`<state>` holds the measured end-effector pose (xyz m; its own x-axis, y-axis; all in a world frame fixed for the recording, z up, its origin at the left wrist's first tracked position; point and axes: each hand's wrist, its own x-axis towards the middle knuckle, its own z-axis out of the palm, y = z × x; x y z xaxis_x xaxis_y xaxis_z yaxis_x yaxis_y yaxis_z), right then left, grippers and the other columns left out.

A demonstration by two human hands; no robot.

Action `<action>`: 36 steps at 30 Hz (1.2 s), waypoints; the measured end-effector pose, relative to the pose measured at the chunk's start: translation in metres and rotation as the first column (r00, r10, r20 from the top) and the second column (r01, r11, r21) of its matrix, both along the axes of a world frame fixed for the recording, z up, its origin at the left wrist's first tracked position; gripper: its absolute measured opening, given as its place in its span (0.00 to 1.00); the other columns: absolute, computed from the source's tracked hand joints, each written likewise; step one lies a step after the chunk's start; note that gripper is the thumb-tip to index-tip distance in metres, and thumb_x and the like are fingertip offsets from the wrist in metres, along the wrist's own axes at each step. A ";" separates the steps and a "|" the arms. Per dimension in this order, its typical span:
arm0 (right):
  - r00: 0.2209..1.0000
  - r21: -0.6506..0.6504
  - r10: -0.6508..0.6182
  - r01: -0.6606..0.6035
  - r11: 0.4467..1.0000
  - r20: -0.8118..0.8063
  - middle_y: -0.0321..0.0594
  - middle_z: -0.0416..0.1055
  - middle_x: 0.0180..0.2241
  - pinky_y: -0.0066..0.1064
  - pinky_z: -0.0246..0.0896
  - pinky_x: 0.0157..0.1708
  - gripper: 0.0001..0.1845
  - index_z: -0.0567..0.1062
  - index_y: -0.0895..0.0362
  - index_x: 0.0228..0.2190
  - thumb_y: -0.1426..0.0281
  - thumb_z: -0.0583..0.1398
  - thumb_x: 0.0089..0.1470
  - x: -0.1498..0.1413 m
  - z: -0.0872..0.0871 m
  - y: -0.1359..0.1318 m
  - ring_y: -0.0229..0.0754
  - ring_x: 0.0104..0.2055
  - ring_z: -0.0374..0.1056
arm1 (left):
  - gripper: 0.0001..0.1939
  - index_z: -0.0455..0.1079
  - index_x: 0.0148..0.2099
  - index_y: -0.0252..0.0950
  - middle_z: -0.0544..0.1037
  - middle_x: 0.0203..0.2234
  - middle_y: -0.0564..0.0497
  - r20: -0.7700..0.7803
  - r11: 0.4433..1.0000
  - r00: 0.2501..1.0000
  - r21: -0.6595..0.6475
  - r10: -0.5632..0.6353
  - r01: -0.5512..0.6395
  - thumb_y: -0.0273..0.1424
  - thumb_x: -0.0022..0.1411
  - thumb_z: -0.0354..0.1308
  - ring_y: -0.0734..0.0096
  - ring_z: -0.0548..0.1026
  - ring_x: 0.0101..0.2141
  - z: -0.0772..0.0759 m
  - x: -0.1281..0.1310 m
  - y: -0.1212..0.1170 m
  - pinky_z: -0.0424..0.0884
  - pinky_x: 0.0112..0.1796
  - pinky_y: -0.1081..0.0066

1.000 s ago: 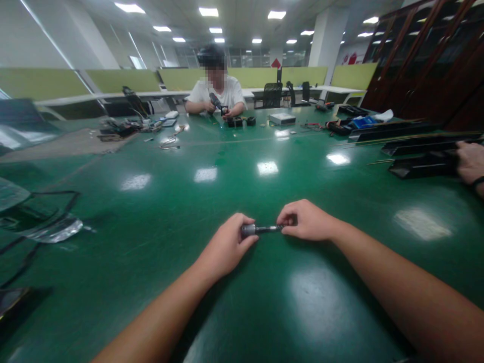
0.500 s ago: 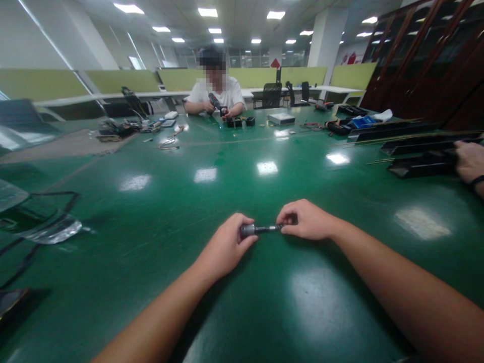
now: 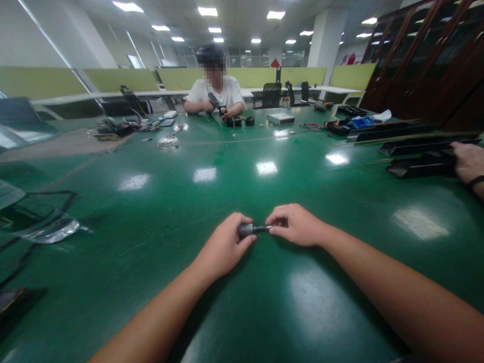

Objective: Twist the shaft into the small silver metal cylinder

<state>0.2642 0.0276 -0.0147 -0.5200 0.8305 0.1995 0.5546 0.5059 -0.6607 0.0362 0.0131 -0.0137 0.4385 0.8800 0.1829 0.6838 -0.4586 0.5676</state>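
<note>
Near the middle of the green table, my left hand [image 3: 226, 248] is closed around a short grey metal cylinder with a thin dark shaft [image 3: 248, 230], gripping it between thumb and fingers. The shaft points right and lies roughly level. At its far end, my right hand [image 3: 295, 224] pinches the shaft's shiny tip between thumb and fingertips. The fingers partly cover both ends, so I cannot tell whether a separate small piece sits at the tip. Both hands are low over the tabletop.
Across the green table [image 3: 170, 191] a person in a white shirt [image 3: 234, 88] holds a power drill [image 3: 214, 101]. Black metal channels [image 3: 419, 165] lie at the right, with another person's hand [image 3: 469, 160] on one. A clear plastic bottle [image 3: 49, 227] lies at the left.
My right hand has slid left toward my left hand, and a shorter stretch of the shaft shows between them. My left hand stays almost in place, still gripping the cylinder.
</note>
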 end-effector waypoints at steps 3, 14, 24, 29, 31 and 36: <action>1.000 0.071 -0.013 0.012 0.997 0.012 0.39 0.75 0.31 0.28 0.60 0.35 0.06 0.80 0.57 0.35 0.73 0.63 0.52 -0.005 -0.002 -0.001 0.37 0.32 0.67 | 0.13 0.68 0.46 0.38 0.75 0.36 0.49 -0.009 1.000 1.000 0.025 -0.003 0.003 0.31 0.57 0.61 0.63 0.73 0.36 0.000 0.000 0.000 0.69 0.39 0.65; 1.000 0.159 0.026 -0.025 0.987 -0.005 0.40 0.76 0.33 0.30 0.59 0.37 0.07 0.80 0.57 0.36 0.70 0.62 0.55 -0.022 -0.009 -0.002 0.39 0.35 0.69 | 0.11 0.68 0.47 0.40 0.76 0.38 0.51 0.036 0.998 0.998 -0.015 -0.057 0.058 0.31 0.61 0.58 0.66 0.74 0.37 0.004 0.004 -0.003 0.69 0.40 0.67; 1.000 0.187 0.014 -0.009 0.982 -0.025 0.39 0.76 0.32 0.29 0.58 0.36 0.07 0.80 0.57 0.36 0.70 0.62 0.55 -0.021 -0.010 -0.002 0.38 0.34 0.68 | 0.12 0.70 0.46 0.38 0.77 0.36 0.50 0.019 1.000 1.000 -0.015 0.005 -0.004 0.31 0.60 0.60 0.65 0.74 0.35 0.003 0.006 0.000 0.68 0.37 0.68; 1.000 0.203 0.010 -0.007 0.979 -0.014 0.39 0.75 0.31 0.29 0.59 0.37 0.06 0.80 0.58 0.34 0.71 0.63 0.53 -0.021 -0.009 -0.002 0.39 0.35 0.68 | 0.12 0.72 0.47 0.38 0.78 0.35 0.51 0.011 0.998 1.000 -0.056 0.011 -0.010 0.33 0.61 0.59 0.66 0.74 0.33 0.003 0.005 0.000 0.68 0.37 0.68; 1.000 0.207 0.009 -0.005 0.978 -0.016 0.40 0.75 0.31 0.29 0.59 0.36 0.06 0.80 0.58 0.34 0.71 0.63 0.53 -0.021 -0.009 -0.002 0.39 0.34 0.68 | 0.12 0.72 0.47 0.38 0.78 0.36 0.50 0.017 0.999 1.000 -0.050 0.012 -0.011 0.33 0.61 0.59 0.66 0.74 0.34 0.003 0.005 0.000 0.68 0.37 0.68; 1.000 0.190 0.001 0.001 0.982 -0.008 0.39 0.75 0.30 0.28 0.58 0.35 0.06 0.80 0.57 0.34 0.71 0.64 0.52 -0.019 -0.008 -0.002 0.39 0.34 0.68 | 0.11 0.72 0.47 0.37 0.77 0.35 0.51 0.019 0.999 1.000 -0.052 0.012 -0.011 0.32 0.61 0.60 0.66 0.73 0.34 0.003 0.005 -0.001 0.67 0.37 0.68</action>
<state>0.2451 0.0253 -0.0226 -0.5175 0.7773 0.3577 0.5496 0.6223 -0.5574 0.0411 0.0124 -0.0106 0.4251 0.8935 0.1451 0.6773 -0.4203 0.6038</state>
